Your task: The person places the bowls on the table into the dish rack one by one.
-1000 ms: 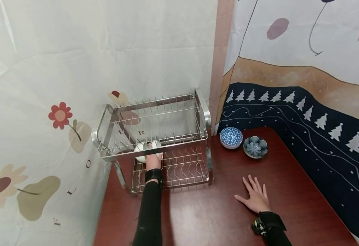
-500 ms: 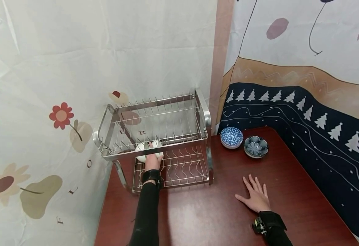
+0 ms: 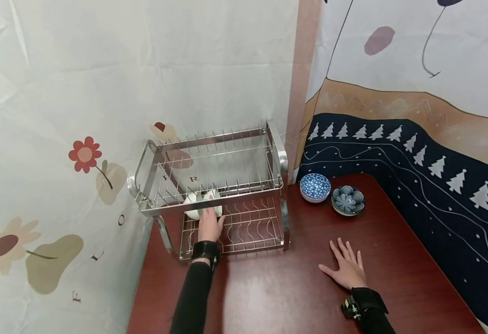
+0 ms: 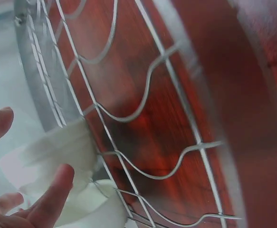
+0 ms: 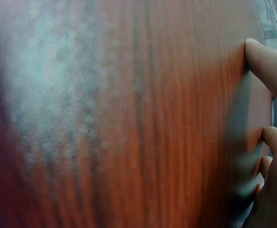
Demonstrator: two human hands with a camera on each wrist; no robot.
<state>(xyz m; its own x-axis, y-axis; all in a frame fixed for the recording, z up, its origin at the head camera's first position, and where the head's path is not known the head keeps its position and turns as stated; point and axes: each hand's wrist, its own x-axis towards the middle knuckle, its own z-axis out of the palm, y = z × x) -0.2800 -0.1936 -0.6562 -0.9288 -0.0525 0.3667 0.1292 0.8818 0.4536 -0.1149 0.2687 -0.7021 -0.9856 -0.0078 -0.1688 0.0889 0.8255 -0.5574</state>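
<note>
Two white bowls stand tilted side by side on the lower tier of a metal dish rack (image 3: 252, 222): the right bowl (image 3: 213, 196) and the left bowl (image 3: 191, 200). My left hand (image 3: 210, 225) is right in front of them, thumb held apart from the fingers. In the left wrist view its spread fingers (image 4: 57, 190) overlap the nearer bowl (image 4: 62, 147), not curled round it; the other bowl (image 4: 102, 211) shows beneath. Far to the right, my right hand (image 3: 346, 266) rests on the table with fingers spread, holding nothing.
On the red-brown table (image 3: 277, 287), a blue-patterned bowl (image 3: 315, 186) and a dark flower-shaped bowl (image 3: 347, 200) stand right of the rack. The rack's upper tier (image 3: 210, 169) overhangs the white bowls. Printed cloth walls (image 3: 227, 69) enclose the back and sides.
My left hand has let go of the right white bowl and drawn back slightly toward me, its thumb now spread out. The right hand stays in place.
</note>
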